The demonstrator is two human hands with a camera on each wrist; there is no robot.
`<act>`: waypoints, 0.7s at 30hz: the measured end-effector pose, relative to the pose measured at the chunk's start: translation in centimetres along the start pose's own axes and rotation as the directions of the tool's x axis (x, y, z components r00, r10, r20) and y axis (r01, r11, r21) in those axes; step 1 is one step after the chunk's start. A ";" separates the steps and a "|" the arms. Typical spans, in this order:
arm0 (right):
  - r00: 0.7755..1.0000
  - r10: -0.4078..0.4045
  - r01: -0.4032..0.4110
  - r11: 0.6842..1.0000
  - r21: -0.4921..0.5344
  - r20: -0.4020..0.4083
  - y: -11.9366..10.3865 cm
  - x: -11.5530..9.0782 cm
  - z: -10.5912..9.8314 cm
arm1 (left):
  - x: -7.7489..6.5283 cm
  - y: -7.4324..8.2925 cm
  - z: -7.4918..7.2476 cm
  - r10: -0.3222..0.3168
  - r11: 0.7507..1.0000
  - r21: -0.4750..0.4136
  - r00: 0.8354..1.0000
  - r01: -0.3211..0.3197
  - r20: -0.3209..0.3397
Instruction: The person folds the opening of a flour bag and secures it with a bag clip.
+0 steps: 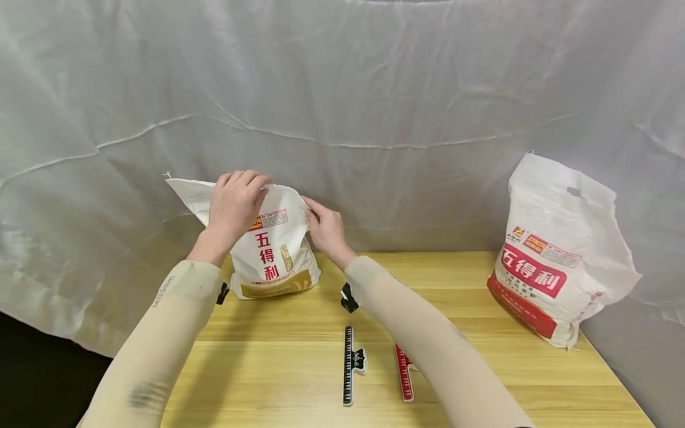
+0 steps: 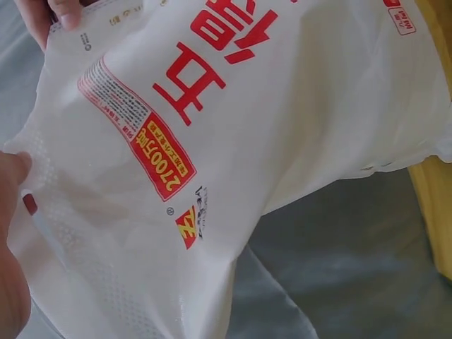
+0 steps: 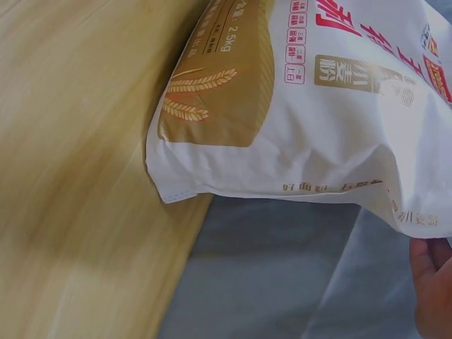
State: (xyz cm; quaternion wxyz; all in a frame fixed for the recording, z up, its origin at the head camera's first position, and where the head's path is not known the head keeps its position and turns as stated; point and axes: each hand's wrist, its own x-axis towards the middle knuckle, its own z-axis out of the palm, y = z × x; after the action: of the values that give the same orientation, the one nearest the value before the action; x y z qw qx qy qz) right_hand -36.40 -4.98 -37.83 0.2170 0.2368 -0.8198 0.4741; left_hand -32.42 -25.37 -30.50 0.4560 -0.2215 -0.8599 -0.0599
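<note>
1. we see the white flour bag [image 1: 275, 252] with the gold bottom band at the far edge of the wooden table [image 1: 267, 362], toward the left.
2. our left hand [image 1: 236, 202] grips the bag's top with curled fingers.
3. our right hand [image 1: 327, 232] pinches its right edge.
4. nearer us lie a black clip [image 1: 348, 365] and a red clip [image 1: 404, 374], partly behind our right sleeve [image 1: 428, 333].
5. we see a red-bottomed bag [image 1: 562, 261] well apart, at right.

Both sleeves [image 1: 173, 324] are cream, the left with lettering [image 1: 163, 291] and a dark blur [image 1: 150, 393].
</note>
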 end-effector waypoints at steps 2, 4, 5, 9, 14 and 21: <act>1.000 0.004 -0.004 1.000 -0.004 -0.003 0.1 0.0 0.1 | -0.1 -0.1 0.2 0.011 1.000 -0.003 1.000 -0.011 -0.028; 1.000 0.014 -0.015 1.000 -0.008 -0.001 0.2 -0.1 0.1 | -0.2 -0.1 0.2 0.022 1.000 -0.008 0.999 -0.022 -0.049; 1.000 0.021 -0.021 1.000 -0.007 0.001 0.2 -0.1 0.1 | -0.3 -0.2 0.3 0.026 1.000 -0.010 0.998 -0.026 -0.059; 0.999 0.040 -0.040 0.999 -0.006 0.004 0.3 -0.3 0.1 | -0.5 -0.4 0.4 0.035 0.999 -0.012 0.996 -0.036 -0.079; 1.000 0.021 -0.021 1.000 0.000 -0.010 0.6 -0.2 0.1 | -0.8 -0.5 0.3 0.038 0.999 -0.017 0.996 -0.039 -0.080; 1.000 0.008 -0.008 1.000 0.009 -0.002 1.0 -0.3 0.2 | -1.3 -1.3 0.0 0.067 0.998 -0.008 0.994 -0.067 -0.081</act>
State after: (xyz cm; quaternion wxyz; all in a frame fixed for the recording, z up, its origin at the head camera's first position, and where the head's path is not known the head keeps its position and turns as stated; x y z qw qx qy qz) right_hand -36.76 -4.62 -38.79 0.2149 0.2342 -0.8184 0.4788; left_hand -32.37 -26.90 -31.45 0.4910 -0.2501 -0.8324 -0.0582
